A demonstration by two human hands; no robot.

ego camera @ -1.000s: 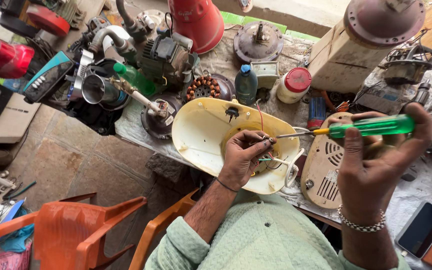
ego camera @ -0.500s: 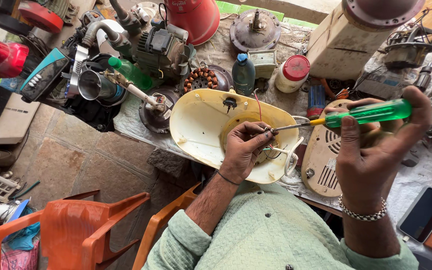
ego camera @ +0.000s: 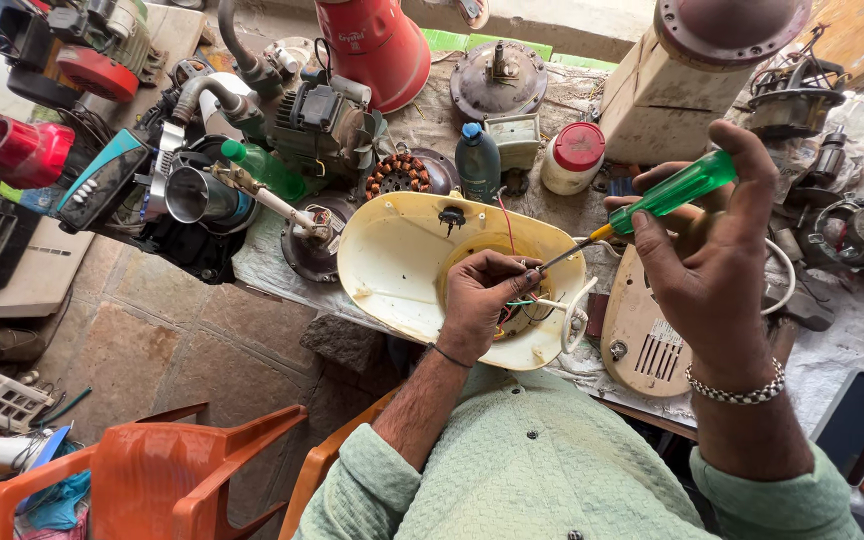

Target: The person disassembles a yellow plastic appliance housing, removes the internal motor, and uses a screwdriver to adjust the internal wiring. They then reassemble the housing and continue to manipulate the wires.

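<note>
Right hand [ego camera: 712, 250] is wrapped round the green-handled screwdriver [ego camera: 674, 190], fingers closed on the handle, thumb along its side, the thin shaft angling down toward the middle of the cream plastic housing [ego camera: 402, 270]. My left hand [ego camera: 482, 300] sits inside that housing, fingertips pinched together on the coloured wires [ego camera: 517, 305] just where the screwdriver tip arrives.

That housing lies dish-side up at the near edge of the desk [ego camera: 832, 350], right in front of my chest. I judge it light, stiff and a bit brittle, thin moulded plastic that would slide or crack if I lean on it, so the rim is the place to steady it. Those wires look thin and soft, easy to tear off their joints; I'd hold them close to the ends, gently. Its smooth handle could slip, so a full grip suits it.

Just right of the housing lies a beige vented cover [ego camera: 642, 340], and a white cable [ego camera: 572, 310] loops between the two, close enough to snag the shaft. Behind the housing stand a dark bottle with a blue cap [ego camera: 477, 160], a white jar with a red lid [ego camera: 572, 158] and a copper-wound stator [ego camera: 399, 175]. Left of it, a motor with a shaft [ego camera: 307, 235] crowds in. Far right of the housing, near the desk's edge, a dark phone [ego camera: 857, 425] lies flat.
</note>
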